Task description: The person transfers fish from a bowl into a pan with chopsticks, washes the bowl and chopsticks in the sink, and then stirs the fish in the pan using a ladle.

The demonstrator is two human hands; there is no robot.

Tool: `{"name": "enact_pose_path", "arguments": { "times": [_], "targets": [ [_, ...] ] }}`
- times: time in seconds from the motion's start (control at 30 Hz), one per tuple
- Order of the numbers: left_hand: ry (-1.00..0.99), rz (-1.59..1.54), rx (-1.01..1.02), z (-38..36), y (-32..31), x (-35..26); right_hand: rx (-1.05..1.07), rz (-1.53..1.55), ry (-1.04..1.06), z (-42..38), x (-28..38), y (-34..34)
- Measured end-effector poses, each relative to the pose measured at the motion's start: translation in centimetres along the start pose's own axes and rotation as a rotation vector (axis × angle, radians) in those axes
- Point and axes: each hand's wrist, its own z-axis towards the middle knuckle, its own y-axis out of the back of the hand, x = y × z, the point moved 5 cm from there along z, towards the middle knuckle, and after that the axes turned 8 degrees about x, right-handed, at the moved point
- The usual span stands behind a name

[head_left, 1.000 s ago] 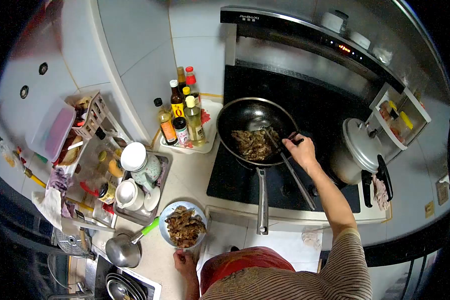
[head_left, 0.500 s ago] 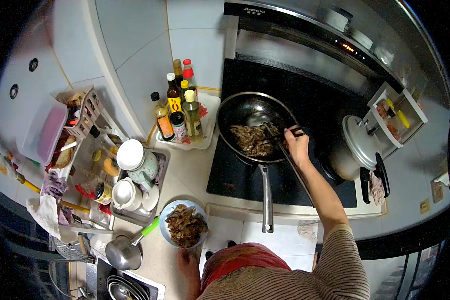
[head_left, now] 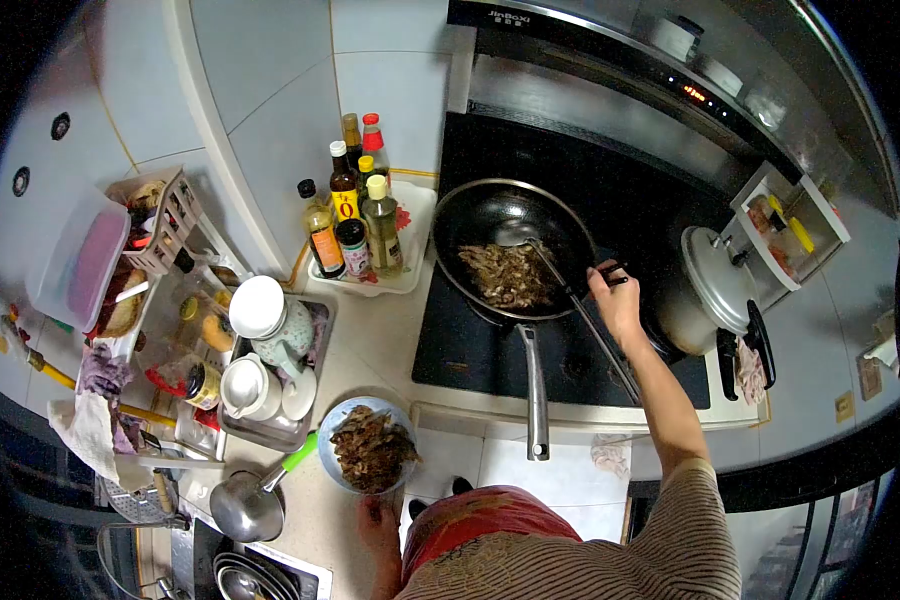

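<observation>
Over the dark cooktop (head_left: 450,350), my right hand (head_left: 615,290) is closed at the right of the black frying pan (head_left: 532,202). Short dark ends show at its fingers; what they belong to is hard to make out. A long-handled metal spatula (head_left: 590,325) rests in the pan, its head in the browned food (head_left: 505,275), its handle slanting over the pan's rim and passing left of my hand. My left hand (head_left: 378,525) is at the near edge of a light blue plate (head_left: 332,475) of dark cooked food (head_left: 370,447). Its fingers are blurred and partly hidden at the rim.
Sauce bottles (head_left: 345,210) stand in a white tray (head_left: 410,265) left of the pan. A pressure cooker (head_left: 715,280) is at the right. Left are a metal tray (head_left: 280,435) of white crockery and a small saucepan (head_left: 248,507) with a green handle.
My right hand has moved right and slightly down, away from the pan's rim and the spatula. The spatula now leans in the pan. My left hand stays by the plate.
</observation>
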Motion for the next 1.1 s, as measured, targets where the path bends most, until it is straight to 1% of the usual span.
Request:
{"name": "enact_pose_path", "arguments": {
  "times": [0.1,0.17,0.2,0.23,0.3,0.33,0.37,0.4,0.43,0.47,0.5,0.53,0.57,0.6,0.63,0.67,0.77,0.8,0.9,0.93,1.0,1.03,1.07,1.1],
  "targets": [
    [-0.028,0.012,0.009,0.1,0.1,0.8,-0.098,-0.232,0.121,-0.2,1.3,0.5],
    [-0.025,0.047,0.001,0.0,0.1,0.2,-0.089,-0.192,0.090,-0.6,2.6,1.5],
    [-0.057,-0.074,0.010,0.4,-0.1,2.1,-0.085,-0.173,0.074,-0.8,3.3,1.9],
    [-0.087,-0.194,0.019,1.2,-0.6,5.8,-0.087,-0.146,0.075,-0.7,3.3,1.8],
    [-0.123,-0.308,0.026,1.7,-0.8,8.3,-0.092,-0.093,0.079,-0.5,3.2,1.6],
    [-0.127,-0.300,0.023,1.7,-0.8,7.9,-0.050,-0.138,0.059,-0.3,2.0,1.1],
    [-0.126,-0.244,0.013,1.6,-0.7,7.6,-0.100,-0.108,0.142,-0.3,1.6,0.4],
    [-0.125,-0.187,0.003,1.4,-0.5,6.5,-0.123,-0.085,0.176,-0.5,2.0,0.2],
    [-0.116,-0.081,-0.013,0.5,-0.1,2.1,-0.144,-0.062,0.208,-0.6,2.3,-0.1],
    [-0.104,0.027,-0.027,0.0,0.2,-0.3,-0.116,-0.049,0.179,-0.3,1.8,-0.6],
    [-0.105,-0.075,-0.012,0.4,0.0,1.8,-0.089,-0.036,0.149,-0.1,0.9,-1.1],
    [-0.106,-0.176,0.003,1.1,-0.5,5.4,-0.063,-0.023,0.117,0.1,0.3,-1.5],
    [-0.115,-0.211,0.012,1.4,-0.5,6.8,-0.037,-0.064,0.072,0.1,0.5,-1.6],
    [-0.124,-0.246,0.021,1.6,-0.6,7.3,-0.012,-0.105,0.027,0.2,1.2,-1.6],
    [-0.141,-0.213,0.021,1.7,-0.5,7.7,0.013,-0.145,-0.017,0.4,1.5,-1.6],
    [-0.141,-0.217,0.017,1.8,-0.6,8.2,0.031,-0.057,-0.066,0.8,1.3,-1.5],
    [-0.122,-0.261,0.008,1.4,-0.7,7.2,0.053,-0.190,-0.216,2.3,0.4,-1.0],
    [-0.119,-0.261,0.010,1.2,-0.7,6.7,0.013,-0.215,-0.115,2.7,0.4,-1.1],
    [-0.140,-0.224,0.015,1.4,-0.5,6.7,-0.025,-0.059,-0.093,3.6,-0.4,-0.8],
    [-0.142,-0.261,0.002,1.7,-0.6,7.7,-0.039,0.028,-0.030,3.4,0.9,-0.8],
    [-0.106,-0.335,0.001,1.9,-0.7,9.4,-0.009,0.068,-0.036,3.3,1.0,-2.2],
    [-0.069,-0.375,0.009,1.9,-0.8,9.1,0.003,0.089,-0.039,3.5,0.6,-3.0],
    [-0.047,-0.332,0.009,1.7,-0.8,8.6,-0.038,0.041,0.024,4.0,-0.7,-4.1],
    [-0.024,-0.289,0.009,1.5,-0.7,7.5,-0.019,0.045,0.010,3.5,0.6,-4.3]
  ]
}}
